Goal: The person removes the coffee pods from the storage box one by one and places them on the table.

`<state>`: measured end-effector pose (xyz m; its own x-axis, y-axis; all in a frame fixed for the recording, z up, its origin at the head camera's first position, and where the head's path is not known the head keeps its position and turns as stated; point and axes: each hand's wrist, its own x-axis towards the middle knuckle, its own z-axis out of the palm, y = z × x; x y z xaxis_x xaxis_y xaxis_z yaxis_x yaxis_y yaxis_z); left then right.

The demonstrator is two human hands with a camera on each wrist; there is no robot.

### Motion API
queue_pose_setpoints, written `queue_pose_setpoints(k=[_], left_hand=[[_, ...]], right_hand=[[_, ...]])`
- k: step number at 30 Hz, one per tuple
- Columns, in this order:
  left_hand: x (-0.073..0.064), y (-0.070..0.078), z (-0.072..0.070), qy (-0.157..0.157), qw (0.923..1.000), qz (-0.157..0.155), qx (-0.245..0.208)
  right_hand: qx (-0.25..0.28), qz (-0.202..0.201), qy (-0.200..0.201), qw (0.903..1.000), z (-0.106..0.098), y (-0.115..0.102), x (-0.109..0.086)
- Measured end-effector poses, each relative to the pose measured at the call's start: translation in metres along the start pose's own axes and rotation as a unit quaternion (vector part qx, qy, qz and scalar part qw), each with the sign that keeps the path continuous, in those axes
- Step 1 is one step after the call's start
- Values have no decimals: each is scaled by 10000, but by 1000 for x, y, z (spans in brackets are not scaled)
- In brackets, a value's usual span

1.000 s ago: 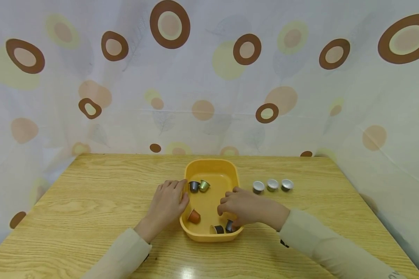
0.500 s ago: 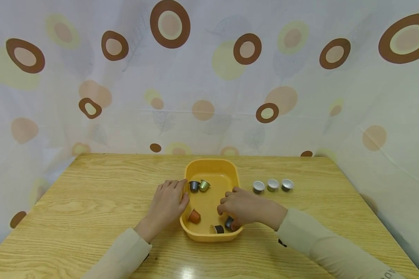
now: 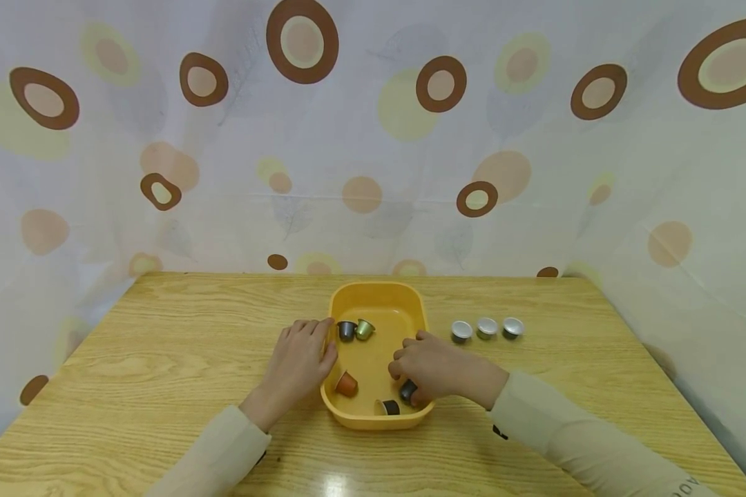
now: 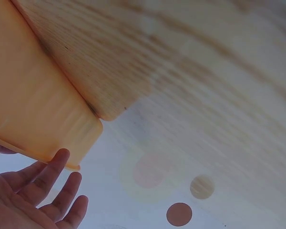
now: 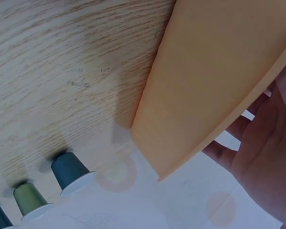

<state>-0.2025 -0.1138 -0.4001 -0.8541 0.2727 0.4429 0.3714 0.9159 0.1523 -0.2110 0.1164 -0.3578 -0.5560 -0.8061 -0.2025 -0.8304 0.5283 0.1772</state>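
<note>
A yellow plastic tray (image 3: pixel 373 362) stands on the wooden table with several coffee capsules lying in it. My left hand (image 3: pixel 298 359) holds the tray's left rim; in the left wrist view its fingers (image 4: pixel 57 164) lie along the outside near the rim. Over the right rim reaches my right hand (image 3: pixel 438 366), fingers curled down inside and the thumb against a dark coffee capsule (image 3: pixel 407 391), which the hand partly covers. Nearby in the tray lie a black capsule (image 3: pixel 389 408) and an orange capsule (image 3: pixel 347 384). A dark grey capsule (image 3: pixel 346 331) and a green capsule (image 3: pixel 365 330) touch farther back.
Right of the tray, three capsules stand in a row with silver lids up: a dark one (image 3: pixel 461 331), a green one (image 3: pixel 487 328) and another dark one (image 3: pixel 512 328). A patterned curtain (image 3: pixel 360 138) closes off the table's back and sides.
The dark capsule at my right hand has shifted slightly away from the tray's near wall and turned. My right wrist has moved a little left; my left hand stays put.
</note>
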Motion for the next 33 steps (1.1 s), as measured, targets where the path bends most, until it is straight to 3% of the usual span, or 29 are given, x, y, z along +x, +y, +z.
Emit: queue_pose_setpoints(k=[17, 33], left_hand=[[0, 1, -1, -13, 10000, 9, -13], [-1, 1, -2, -36, 10000, -21, -33]], right_hand=[[-49, 336, -72, 9994, 5, -3, 4], [-165, 293, 120, 9994, 5, -4, 2]])
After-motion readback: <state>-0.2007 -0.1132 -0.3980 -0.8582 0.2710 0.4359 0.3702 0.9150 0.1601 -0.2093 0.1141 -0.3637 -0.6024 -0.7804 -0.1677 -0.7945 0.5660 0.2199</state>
